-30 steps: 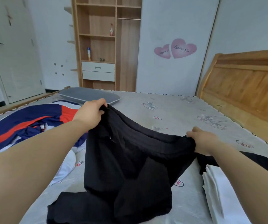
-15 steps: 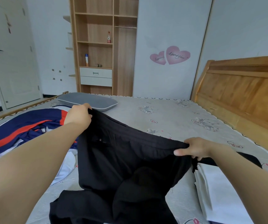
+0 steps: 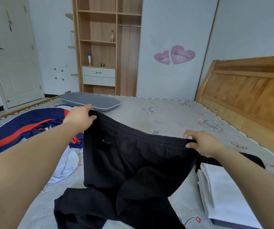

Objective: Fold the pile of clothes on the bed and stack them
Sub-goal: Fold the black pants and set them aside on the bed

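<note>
Trousers (image 3: 133, 162), black, are held up by the waistband over the bed (image 3: 174, 116) in the head view, the legs trailing crumpled onto the mattress toward 6 o'clock. The left hand (image 3: 81, 117) pinches one end of the waistband at 10 o'clock; the right hand (image 3: 200, 142) pinches the other end at 3 o'clock, the fingers of both curled round the cloth. A folded white garment (image 3: 224, 195) lies at 4 o'clock, an unfolded blue and red pile (image 3: 25, 128) at 9 o'clock.

For a clean fold, the waistband is best kept taut and level, the legs shaken straight, and the two ends brought together so that one leg lies on the other before being laid flat.
</note>
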